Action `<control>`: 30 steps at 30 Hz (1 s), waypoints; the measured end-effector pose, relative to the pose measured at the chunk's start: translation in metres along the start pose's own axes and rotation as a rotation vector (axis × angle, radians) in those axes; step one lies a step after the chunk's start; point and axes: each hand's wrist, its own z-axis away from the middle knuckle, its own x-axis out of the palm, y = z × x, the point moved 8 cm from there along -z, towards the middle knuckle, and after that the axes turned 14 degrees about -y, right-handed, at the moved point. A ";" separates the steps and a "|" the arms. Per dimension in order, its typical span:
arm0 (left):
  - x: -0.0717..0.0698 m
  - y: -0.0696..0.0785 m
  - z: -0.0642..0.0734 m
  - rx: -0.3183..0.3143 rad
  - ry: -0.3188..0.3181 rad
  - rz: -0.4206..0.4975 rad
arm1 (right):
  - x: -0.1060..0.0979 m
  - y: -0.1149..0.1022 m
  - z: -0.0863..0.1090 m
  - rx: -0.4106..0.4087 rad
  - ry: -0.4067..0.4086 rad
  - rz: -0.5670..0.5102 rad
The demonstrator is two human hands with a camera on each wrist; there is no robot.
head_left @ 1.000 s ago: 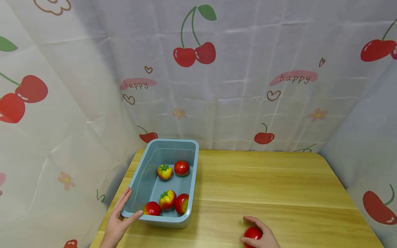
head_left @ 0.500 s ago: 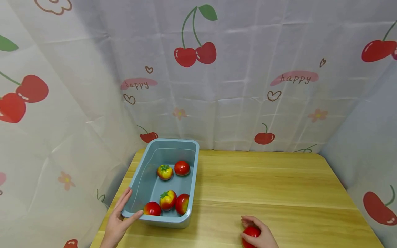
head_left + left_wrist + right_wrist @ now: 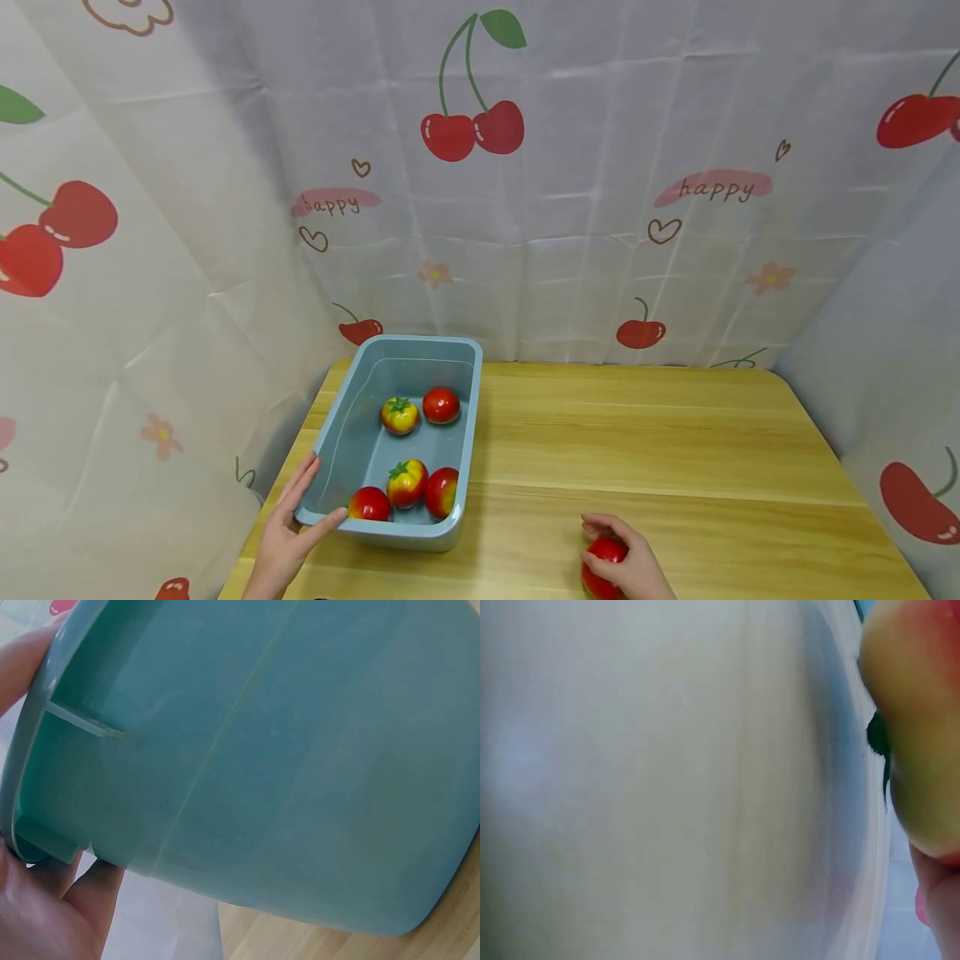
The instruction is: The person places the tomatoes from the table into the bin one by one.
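Note:
A light blue plastic bin stands at the left of the table with several red and yellow tomatoes in it. My left hand grips its near left corner; in the left wrist view the fingers curl under the rim beside the bin's outer wall. Near the table's front edge, my right hand holds a red tomato between thumb and fingers. The right wrist view shows this tomato's yellowish underside and a green leafy bit, with part of a finger below.
The wooden table extends right of the bin. White sheets with a cherry print hang behind and on both sides, close to the table's edges. A small dark thing shows at the bottom edge.
My right hand has shifted slightly away from me and to the left with the tomato. The left hand and the bin stay in place.

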 end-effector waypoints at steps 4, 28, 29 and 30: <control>0.001 0.002 0.001 0.012 -0.004 0.003 | -0.003 -0.003 -0.004 0.024 0.011 0.007; 0.000 0.002 0.001 0.016 0.002 0.002 | -0.015 -0.119 -0.039 -0.268 0.041 0.107; 0.000 0.002 0.001 0.015 0.004 0.004 | -0.014 -0.127 -0.039 -0.272 0.040 0.111; 0.000 0.002 0.001 0.015 0.005 0.005 | -0.013 -0.135 -0.040 -0.273 0.037 0.117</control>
